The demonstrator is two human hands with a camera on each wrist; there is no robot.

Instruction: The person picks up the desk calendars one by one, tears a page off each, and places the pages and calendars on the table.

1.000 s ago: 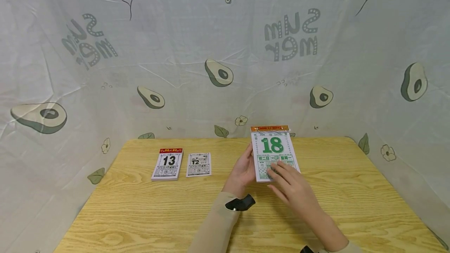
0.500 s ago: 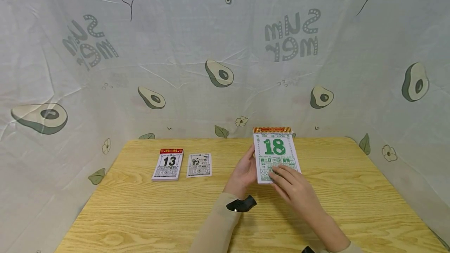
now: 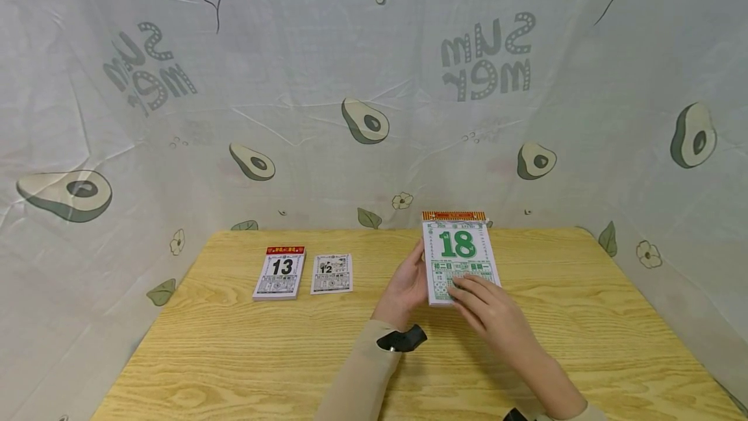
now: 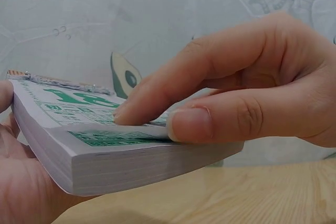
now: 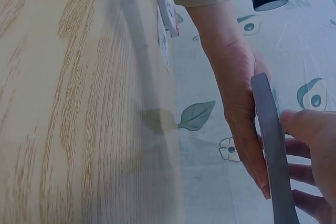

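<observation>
A thick tear-off calendar (image 3: 459, 245) with a green 18 and a red-gold header is held up, tilted, above the table. My left hand (image 3: 404, 286) holds it from behind and at its left side, the palm beneath it in the left wrist view. My right hand (image 3: 495, 318) is at the lower part of its front. Close up, the right thumb and index finger pinch the lower edge of the top page (image 4: 113, 128), which is bent up a little. Green print of the sheet below shows under it. My left fingers are mostly hidden in the head view.
On the wooden table (image 3: 234, 356), left of my hands, lie a second calendar pad (image 3: 282, 268) with a black 13 and red header and a loose page (image 3: 331, 274) marked 12. A pale curtain (image 3: 292, 83) with avocado prints stands around the table.
The calendar has shifted slightly right and down. My right fingers, loosely over its lower front a second ago, have closed in at the page's lower part. The pad and loose page at left stay put.
</observation>
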